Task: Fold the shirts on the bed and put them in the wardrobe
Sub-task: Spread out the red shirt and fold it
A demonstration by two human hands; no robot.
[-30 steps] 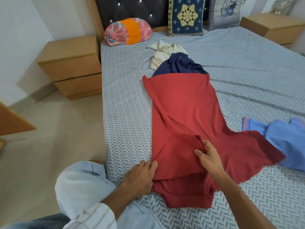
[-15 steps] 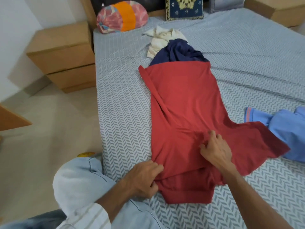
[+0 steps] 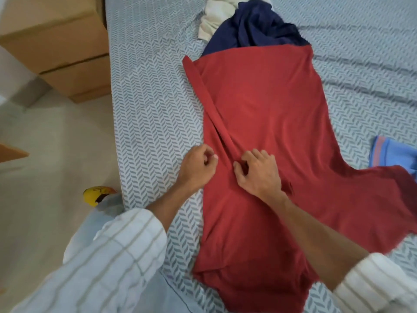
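Observation:
A red shirt [image 3: 270,114] lies lengthwise on the grey patterned bed [image 3: 149,105], its left side folded over into a long diagonal crease and one sleeve spread out to the right. My left hand [image 3: 197,168] sits at the shirt's left edge with fingers curled, pinching the cloth there. My right hand [image 3: 259,172] rests on the shirt just right of the crease, fingers bunched on a fold of red cloth. A navy shirt [image 3: 250,26] and a cream shirt [image 3: 216,16] lie crumpled beyond the red one. A light blue shirt [image 3: 392,152] lies at the right edge.
A wooden bedside cabinet [image 3: 63,50] stands left of the bed on a beige floor [image 3: 45,177]. A yellow object [image 3: 97,195] lies on the floor by the bed edge. My pale-trousered knee is against the near bed edge.
Both hands have moved up the shirt from near its collar end to its middle, by the crease. The camera has tilted down and closer, so the pillows are out of view.

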